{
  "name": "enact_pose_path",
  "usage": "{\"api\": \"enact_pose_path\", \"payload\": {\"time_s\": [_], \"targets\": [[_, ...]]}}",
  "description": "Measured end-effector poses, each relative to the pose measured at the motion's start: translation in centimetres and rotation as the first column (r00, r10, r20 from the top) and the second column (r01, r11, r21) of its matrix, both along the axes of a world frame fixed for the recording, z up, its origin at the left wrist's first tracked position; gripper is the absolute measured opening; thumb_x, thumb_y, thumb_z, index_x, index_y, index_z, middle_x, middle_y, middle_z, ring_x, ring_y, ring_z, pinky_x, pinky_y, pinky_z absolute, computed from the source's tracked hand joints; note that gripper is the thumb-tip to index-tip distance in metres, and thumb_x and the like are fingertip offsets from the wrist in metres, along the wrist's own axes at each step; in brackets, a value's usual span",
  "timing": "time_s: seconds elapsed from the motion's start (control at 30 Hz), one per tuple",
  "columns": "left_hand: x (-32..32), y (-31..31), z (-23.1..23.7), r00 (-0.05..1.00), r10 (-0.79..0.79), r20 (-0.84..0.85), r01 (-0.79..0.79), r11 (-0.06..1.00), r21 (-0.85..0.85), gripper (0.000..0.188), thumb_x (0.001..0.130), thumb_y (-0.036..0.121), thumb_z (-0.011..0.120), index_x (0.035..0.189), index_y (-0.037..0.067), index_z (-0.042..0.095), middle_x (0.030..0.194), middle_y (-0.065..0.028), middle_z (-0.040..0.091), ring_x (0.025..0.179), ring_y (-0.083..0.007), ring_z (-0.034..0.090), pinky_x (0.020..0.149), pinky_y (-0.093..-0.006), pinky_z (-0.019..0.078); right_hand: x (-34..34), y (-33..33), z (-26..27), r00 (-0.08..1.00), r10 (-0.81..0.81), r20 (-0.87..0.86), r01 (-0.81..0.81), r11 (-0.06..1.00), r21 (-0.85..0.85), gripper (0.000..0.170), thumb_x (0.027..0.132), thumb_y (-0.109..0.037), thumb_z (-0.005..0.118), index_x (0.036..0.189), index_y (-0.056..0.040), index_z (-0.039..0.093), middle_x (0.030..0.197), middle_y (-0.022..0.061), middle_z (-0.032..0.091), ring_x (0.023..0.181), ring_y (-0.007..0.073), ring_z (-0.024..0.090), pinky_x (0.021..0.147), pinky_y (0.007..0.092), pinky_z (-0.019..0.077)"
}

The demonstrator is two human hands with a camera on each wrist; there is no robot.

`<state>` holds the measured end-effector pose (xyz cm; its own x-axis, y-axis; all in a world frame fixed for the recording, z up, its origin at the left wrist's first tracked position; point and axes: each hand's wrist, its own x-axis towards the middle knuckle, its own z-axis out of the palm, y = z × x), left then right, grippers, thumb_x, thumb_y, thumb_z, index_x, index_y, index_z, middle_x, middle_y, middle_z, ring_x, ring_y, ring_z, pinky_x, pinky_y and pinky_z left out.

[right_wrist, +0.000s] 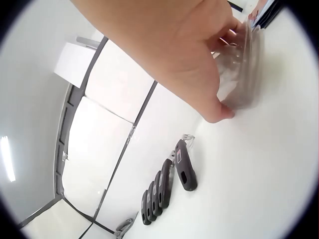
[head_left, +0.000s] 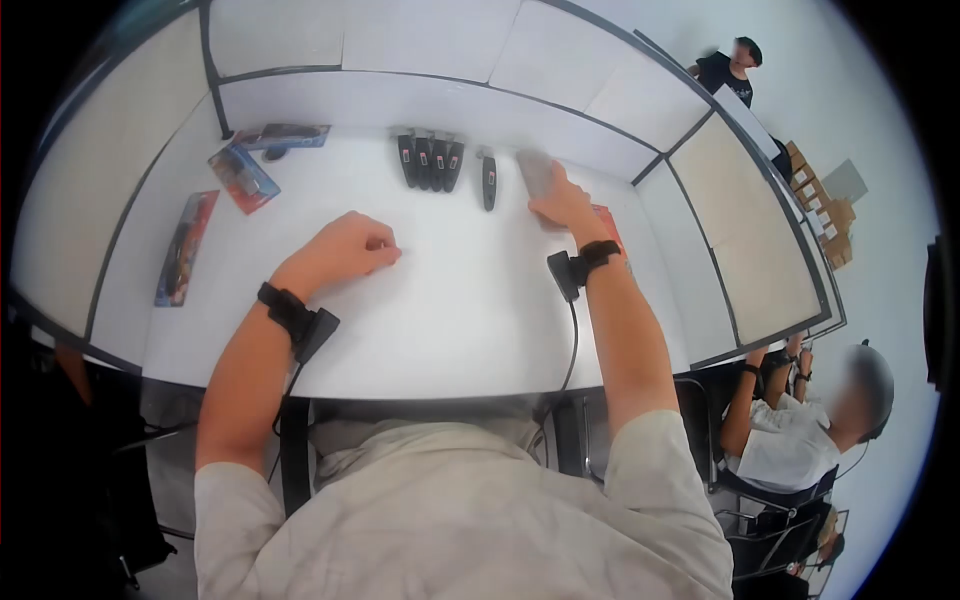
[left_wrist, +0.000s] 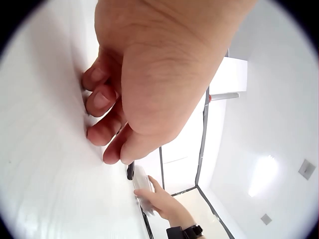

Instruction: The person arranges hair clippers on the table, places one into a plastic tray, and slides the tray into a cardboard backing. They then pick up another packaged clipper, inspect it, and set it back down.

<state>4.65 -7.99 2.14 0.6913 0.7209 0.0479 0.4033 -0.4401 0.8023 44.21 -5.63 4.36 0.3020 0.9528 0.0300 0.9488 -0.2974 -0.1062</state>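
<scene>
At the back right of the table, my right hand grips a clear plastic packaging shell, thumb on its near edge and fingers round the other side. Left of it lies a single black-handled tool with a metal head. Several matching black-handled tools lie side by side farther left, their metal heads toward the back wall. My left hand rests on the white table, left of the middle. Its fingers are loosely bent, with the tips down at the tabletop and nothing visible held.
Red-and-blue blister packs lie along the left side, with others at the back left. A red card shows partly behind my right wrist. Low white panels border the table. Other people sit and stand beyond the right panel.
</scene>
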Motion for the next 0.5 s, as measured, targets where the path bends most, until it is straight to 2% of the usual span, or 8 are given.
{"api": "enact_pose_path", "payload": {"time_s": [0.07,0.17,0.27,0.3,0.33,0.4,0.43,0.5], "targets": [[0.0,0.0,0.0,1.000,0.006,-0.011,-0.006,1.000,-0.008,0.019,0.090,0.018,0.070,0.081,0.002,0.072,0.062,-0.0032,0.062,0.058,-0.0107,0.055,0.057,-0.0282,0.0429,0.4,-0.7,0.4,1.000,0.008,-0.008,-0.008,1.000,-0.002,0.103,0.076,-0.038,0.072,0.161,-0.0121,0.021,0.135,0.0243,0.064,0.128,0.0443,0.059,0.115,0.0577,0.0343],[-0.1,0.3,-0.3,0.999,-0.013,-0.032,0.015,0.998,0.059,0.019,0.090,0.018,0.070,0.082,0.001,0.072,0.063,-0.0040,0.063,0.060,-0.0116,0.057,0.058,-0.0289,0.0441,2.2,-1.3,-0.4,0.990,0.040,-0.133,-0.035,0.998,0.043,0.105,0.073,-0.043,0.077,0.160,-0.0104,0.028,0.139,0.0246,0.061,0.127,0.0424,0.060,0.106,0.0438,0.0478],[-0.2,0.5,-0.3,0.998,0.002,-0.068,0.007,0.991,0.132,0.022,0.091,0.023,0.070,0.083,0.003,0.073,0.064,-0.0053,0.066,0.062,-0.0143,0.062,0.060,-0.0308,0.0466,0.7,-3.7,0.9,0.985,-0.090,-0.146,0.109,0.985,0.130,0.103,0.071,-0.042,0.079,0.158,-0.0092,0.034,0.137,0.0248,0.062,0.124,0.0395,0.063,0.100,0.0450,0.0519],[0.0,0.5,-0.4,0.996,0.013,-0.083,0.000,0.989,0.150,0.024,0.092,0.026,0.070,0.084,0.004,0.073,0.064,-0.0058,0.067,0.062,-0.0154,0.064,0.060,-0.0315,0.0476,0.3,-4.4,0.3,0.902,-0.133,-0.410,0.232,0.951,0.203,0.091,0.075,-0.039,0.080,0.152,-0.0070,0.042,0.123,0.0198,0.068,0.110,0.0293,0.067,0.083,0.0420,0.0565],[0.2,0.4,-0.6,1.000,-0.014,-0.010,0.015,0.993,0.116,0.024,0.093,0.026,0.070,0.086,0.004,0.074,0.064,-0.0048,0.067,0.063,-0.0153,0.064,0.062,-0.0312,0.0482,0.2,-5.0,-0.2,0.756,-0.061,-0.651,0.268,0.937,0.223,0.085,0.078,-0.037,0.079,0.150,-0.0069,0.044,0.118,0.0173,0.068,0.104,0.0262,0.067,0.078,0.0397,0.0555],[0.8,0.4,-0.8,0.988,-0.059,0.140,0.051,0.997,0.060,0.023,0.095,0.026,0.069,0.090,0.005,0.075,0.064,-0.0026,0.066,0.064,-0.0151,0.065,0.064,-0.0305,0.0495,-0.2,-5.5,-1.0,0.299,0.133,-0.945,0.342,0.909,0.237,0.072,0.083,-0.032,0.077,0.145,-0.0066,0.048,0.107,0.0124,0.068,0.092,0.0199,0.065,0.068,0.0350,0.0536],[1.5,-0.1,-0.1,0.980,-0.074,0.183,0.076,0.997,-0.005,0.028,0.100,0.029,0.066,0.117,0.006,0.071,0.088,-0.0047,0.072,0.077,-0.0132,0.067,0.069,-0.0282,0.0500,-2.8,-6.4,-0.7,0.282,0.159,-0.946,0.318,0.915,0.249,0.076,0.084,-0.032,0.077,0.146,-0.0031,0.044,0.113,0.0126,0.065,0.097,0.0203,0.064,0.071,0.0354,0.0544],[4.0,-2.0,0.0,0.847,-0.022,0.531,0.185,0.949,-0.255,0.040,0.102,0.031,0.065,0.133,0.006,0.060,0.109,-0.0072,0.068,0.089,-0.0132,0.066,0.076,-0.0285,0.0510,-9.9,-8.8,-0.7,0.317,0.288,-0.904,0.209,0.908,0.363,0.081,0.085,-0.032,0.080,0.147,0.0007,0.040,0.119,0.0126,0.063,0.103,0.0211,0.063,0.075,0.0362,0.0550]]}}
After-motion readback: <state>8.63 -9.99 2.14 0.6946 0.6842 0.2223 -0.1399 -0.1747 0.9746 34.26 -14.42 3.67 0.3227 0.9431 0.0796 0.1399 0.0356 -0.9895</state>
